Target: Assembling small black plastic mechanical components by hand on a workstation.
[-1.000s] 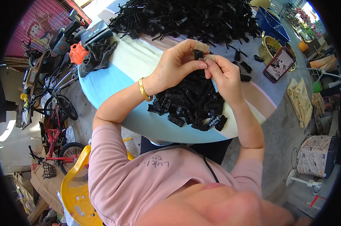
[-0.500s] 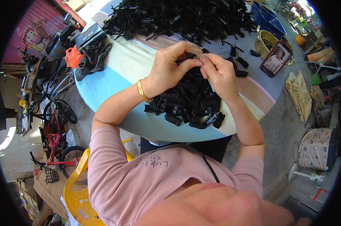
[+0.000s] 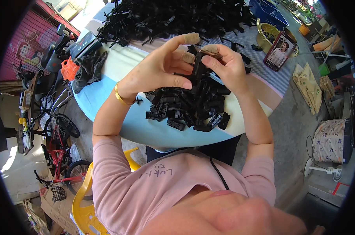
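Note:
My right hand pinches a long black plastic part between thumb and taped fingers. A slim light-blue object shows under that palm; its kind is unclear. To the left, my left hand is open, thumb and forefinger spread wide, with tan tape on several fingertips. Its fingers come close to the black part; whether they touch it I cannot tell. Beneath both hands lies a small pile of black plastic parts. A much larger heap of black pieces covers the far side of the table.
The round table has a striped cloth. At its right are a phone, a gold-coloured pot and a blue basket. On the left edge lie a dark cloth, an orange bag and a box. A yellow chair stands near me.
My hands were pinched together at the fingertips. Now the left hand has spread open and moved left, while the right holds the black plastic part in plain sight. The view has shifted slightly.

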The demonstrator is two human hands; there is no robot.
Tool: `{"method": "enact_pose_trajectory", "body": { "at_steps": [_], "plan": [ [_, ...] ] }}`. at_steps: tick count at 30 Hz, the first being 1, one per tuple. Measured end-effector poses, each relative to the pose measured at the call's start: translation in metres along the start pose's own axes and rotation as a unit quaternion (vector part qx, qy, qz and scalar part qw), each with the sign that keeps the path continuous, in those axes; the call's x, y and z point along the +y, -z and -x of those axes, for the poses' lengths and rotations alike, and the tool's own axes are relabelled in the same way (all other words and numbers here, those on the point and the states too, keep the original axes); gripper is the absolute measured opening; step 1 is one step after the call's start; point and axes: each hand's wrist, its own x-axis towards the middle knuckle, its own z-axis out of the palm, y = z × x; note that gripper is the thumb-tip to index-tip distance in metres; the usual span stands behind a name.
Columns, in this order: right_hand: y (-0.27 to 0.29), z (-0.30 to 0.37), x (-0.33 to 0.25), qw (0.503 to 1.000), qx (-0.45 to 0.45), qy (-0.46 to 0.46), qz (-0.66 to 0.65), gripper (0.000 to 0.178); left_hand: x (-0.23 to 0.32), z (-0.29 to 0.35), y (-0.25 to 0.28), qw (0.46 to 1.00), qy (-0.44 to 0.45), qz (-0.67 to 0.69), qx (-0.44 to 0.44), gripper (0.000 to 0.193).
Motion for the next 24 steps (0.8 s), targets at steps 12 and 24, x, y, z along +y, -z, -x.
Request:
{"method": "enact_pose_trajectory", "body": {
  "at_steps": [12,24],
  "plan": [
    [-0.002,0.006,0.002,0.997,-0.024,0.036,-0.069,0.022,-0.023,-0.012,0.003,0.978,0.026,0.202,-0.051,0.039],
    [-0.009,0.007,0.0,0.998,0.002,0.036,0.06,0.01,-0.037,-0.011,-0.012,0.985,-0.088,0.027,0.147,0.02]
  ]
}}
